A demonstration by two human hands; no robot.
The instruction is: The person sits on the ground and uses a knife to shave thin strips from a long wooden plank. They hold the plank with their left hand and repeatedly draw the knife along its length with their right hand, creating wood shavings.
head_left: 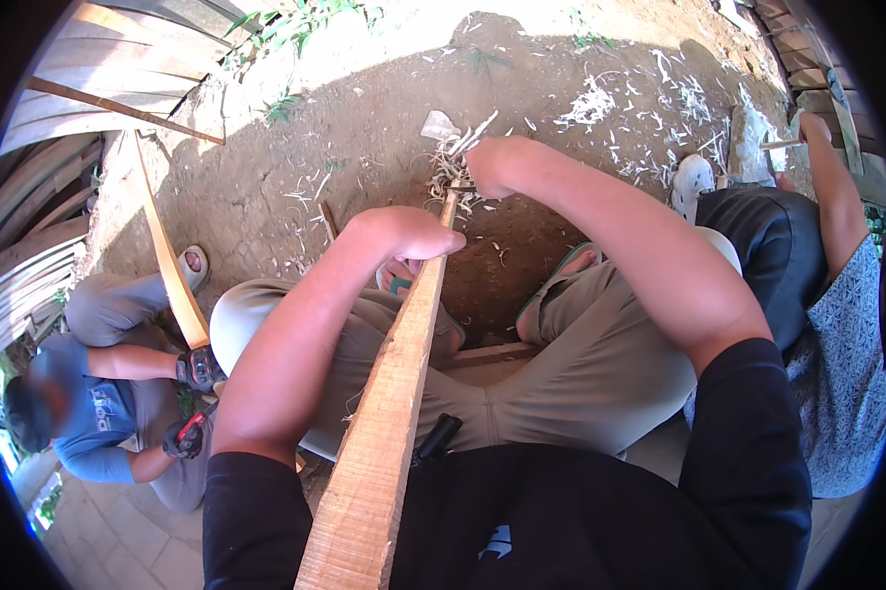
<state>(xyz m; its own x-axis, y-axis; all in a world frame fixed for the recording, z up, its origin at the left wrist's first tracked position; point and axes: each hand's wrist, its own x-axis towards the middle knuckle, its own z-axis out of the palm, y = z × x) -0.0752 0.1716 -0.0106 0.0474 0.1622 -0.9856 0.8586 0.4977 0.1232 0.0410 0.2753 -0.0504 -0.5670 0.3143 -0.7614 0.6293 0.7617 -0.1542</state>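
Note:
A long, tapering piece of pale wood (385,408) runs from beside my body, over my lap, out to a thin far end. My left hand (413,234) is closed round its narrower part, the thumb lying along the top. Farther out, my right hand (495,168) is closed on what looks like a knife (462,189), its handle hidden in the fist. The dark blade lies across the wood near the tip. Curled wood shavings (451,167) gather around that far end.
At left, a gloved co-worker (99,403) holds another long wood piece (168,265) and a red-handled tool (195,425). A second person (826,236) sits close on my right. Shavings (590,103) and a flat stone (440,126) lie on the dirt ahead. Stacked boards (138,59) stand at far left.

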